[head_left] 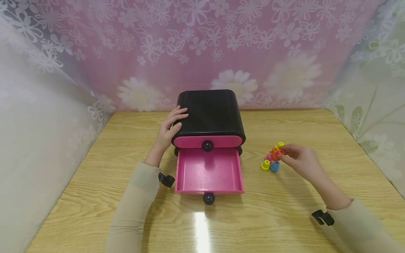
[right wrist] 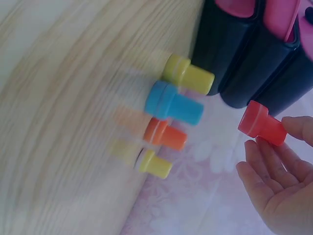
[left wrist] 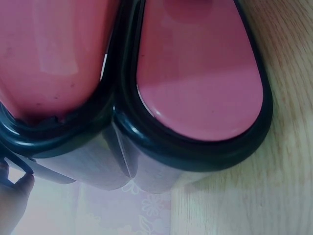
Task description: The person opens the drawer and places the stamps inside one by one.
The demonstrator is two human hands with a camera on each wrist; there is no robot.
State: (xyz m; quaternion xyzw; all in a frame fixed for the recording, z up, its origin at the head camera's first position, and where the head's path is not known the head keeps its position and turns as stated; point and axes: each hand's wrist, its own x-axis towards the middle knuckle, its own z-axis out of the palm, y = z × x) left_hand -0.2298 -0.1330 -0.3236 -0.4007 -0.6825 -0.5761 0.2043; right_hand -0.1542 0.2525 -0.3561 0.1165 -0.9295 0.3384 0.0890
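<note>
My right hand (head_left: 302, 162) pinches a red toy stamper (right wrist: 259, 122) between thumb and fingertips, held above the table. Below it several more stampers stand in a group: a yellow one (head_left: 265, 166), a blue one (head_left: 275, 167), a pink one (head_left: 268, 157), an orange one (right wrist: 166, 134) and another yellow one (right wrist: 155, 164). My left hand (head_left: 169, 128) rests on the left side of a black drawer cabinet (head_left: 210, 110), fingers extended over its top edge. A lower pink drawer (head_left: 207, 172) is pulled out; the upper drawer (head_left: 190, 142) is closed.
Each drawer front carries a round black knob (head_left: 209, 199). The cabinet stands on a wood-grain table (head_left: 269, 218). A pink floral cloth (head_left: 202, 52) hangs behind, with pale cloth walls at both sides.
</note>
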